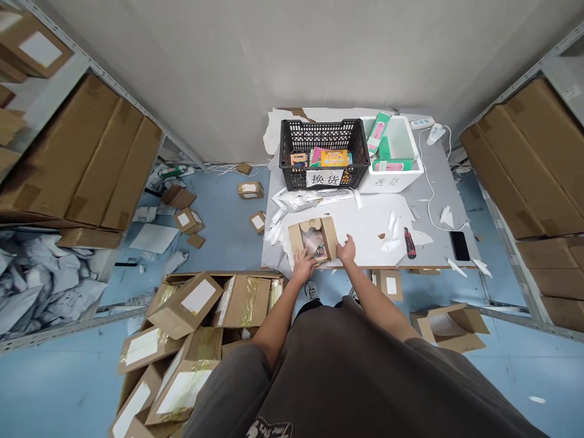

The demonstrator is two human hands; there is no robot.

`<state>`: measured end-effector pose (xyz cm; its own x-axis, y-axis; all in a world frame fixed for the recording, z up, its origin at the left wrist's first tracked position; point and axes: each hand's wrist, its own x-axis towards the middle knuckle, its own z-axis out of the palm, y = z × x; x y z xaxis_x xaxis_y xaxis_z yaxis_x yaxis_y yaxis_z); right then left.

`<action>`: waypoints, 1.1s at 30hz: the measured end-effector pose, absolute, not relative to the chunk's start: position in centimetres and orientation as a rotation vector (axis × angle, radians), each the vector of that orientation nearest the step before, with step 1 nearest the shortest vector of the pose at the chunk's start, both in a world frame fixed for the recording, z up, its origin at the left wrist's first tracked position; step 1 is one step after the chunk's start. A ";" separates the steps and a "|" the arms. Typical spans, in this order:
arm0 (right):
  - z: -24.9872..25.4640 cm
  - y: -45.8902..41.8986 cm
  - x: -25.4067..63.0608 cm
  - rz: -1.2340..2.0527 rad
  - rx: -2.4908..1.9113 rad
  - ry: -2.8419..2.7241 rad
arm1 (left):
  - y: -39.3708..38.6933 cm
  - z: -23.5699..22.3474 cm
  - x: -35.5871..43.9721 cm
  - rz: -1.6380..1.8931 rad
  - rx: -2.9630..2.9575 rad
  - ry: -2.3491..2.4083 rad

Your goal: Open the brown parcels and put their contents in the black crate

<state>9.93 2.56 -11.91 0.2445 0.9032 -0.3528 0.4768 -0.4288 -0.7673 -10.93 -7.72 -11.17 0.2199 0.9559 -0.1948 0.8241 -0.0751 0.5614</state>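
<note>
Cardboard box (312, 238) lies open near the close edge of the table (440, 182), long side running left to right. Hands are apart on it: left hand (305, 264) on the near-left corner, right hand (347, 248) at the right end, grip unclear. Black crate (325, 155) sits far, box cutter (409, 243) right.

Matt brown cardboard carton (328, 236), black plastic crate (319, 126), smooth white foam box (396, 180).

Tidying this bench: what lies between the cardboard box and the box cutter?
Head view: white paper scraps on a white sheet separate the cardboard box from the box cutter.
</note>
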 end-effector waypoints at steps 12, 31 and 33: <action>-8.4 6.2 0.9 1.038 -1.404 -2.611 | -7.8 -10.3 -9.6 0.345 1.961 1.750; -10.3 7.5 2.3 0.928 -1.770 -1.971 | -8.3 -12.3 -8.7 0.490 1.838 1.818; -11.0 5.4 2.3 1.089 -1.923 -1.970 | -8.3 -12.2 -8.4 0.493 1.836 1.820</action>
